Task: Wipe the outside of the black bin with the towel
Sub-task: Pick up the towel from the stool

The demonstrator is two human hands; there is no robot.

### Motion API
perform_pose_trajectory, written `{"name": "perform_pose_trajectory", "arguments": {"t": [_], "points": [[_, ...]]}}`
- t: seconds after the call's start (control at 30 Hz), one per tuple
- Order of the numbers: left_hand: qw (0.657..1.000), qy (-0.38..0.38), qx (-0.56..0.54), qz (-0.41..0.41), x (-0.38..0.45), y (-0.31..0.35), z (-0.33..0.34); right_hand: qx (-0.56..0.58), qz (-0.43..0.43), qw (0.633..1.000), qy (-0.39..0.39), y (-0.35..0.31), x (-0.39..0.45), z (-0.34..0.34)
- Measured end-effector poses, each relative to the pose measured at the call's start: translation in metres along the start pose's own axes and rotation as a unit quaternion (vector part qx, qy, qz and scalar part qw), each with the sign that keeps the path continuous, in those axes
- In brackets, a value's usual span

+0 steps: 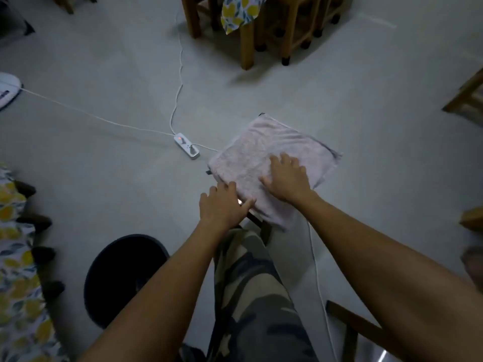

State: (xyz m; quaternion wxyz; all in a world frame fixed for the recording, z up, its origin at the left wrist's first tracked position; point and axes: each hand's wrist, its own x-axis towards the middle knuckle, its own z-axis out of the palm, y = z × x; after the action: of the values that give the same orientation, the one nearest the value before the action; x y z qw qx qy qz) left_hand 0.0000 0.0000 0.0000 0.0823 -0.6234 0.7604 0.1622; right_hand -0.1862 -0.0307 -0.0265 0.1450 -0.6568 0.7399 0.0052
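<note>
- My right hand lies flat and open on the pale pink towel; my left hand, also open, touches its near edge.
- The black bin stands by my left knee.
- Lifting loosely could unfold the towel onto the power strip.

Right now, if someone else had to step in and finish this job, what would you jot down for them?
Left hand: open, fingers at the near edge of the pink towel.
Right hand: open, flat on top of the towel.
The towel lies folded over something dark in front of the person's knee; what it covers cannot be told.
The black bin stands on the floor by the left forearm, apart from the towel.
Done: nothing wiped yet, by the look of it.
Left: lift the towel, wipe the bin's outside.
</note>
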Motion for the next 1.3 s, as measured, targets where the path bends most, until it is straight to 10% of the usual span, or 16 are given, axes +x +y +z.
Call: {"name": "perform_pose_trajectory", "arguments": {"t": [1.3], "points": [[0.990, -0.069, 0.010, -0.126, -0.013, -0.126, 0.122, -0.005, -0.005, 0.979, 0.205, -0.039, 0.013, 0.060]]}}
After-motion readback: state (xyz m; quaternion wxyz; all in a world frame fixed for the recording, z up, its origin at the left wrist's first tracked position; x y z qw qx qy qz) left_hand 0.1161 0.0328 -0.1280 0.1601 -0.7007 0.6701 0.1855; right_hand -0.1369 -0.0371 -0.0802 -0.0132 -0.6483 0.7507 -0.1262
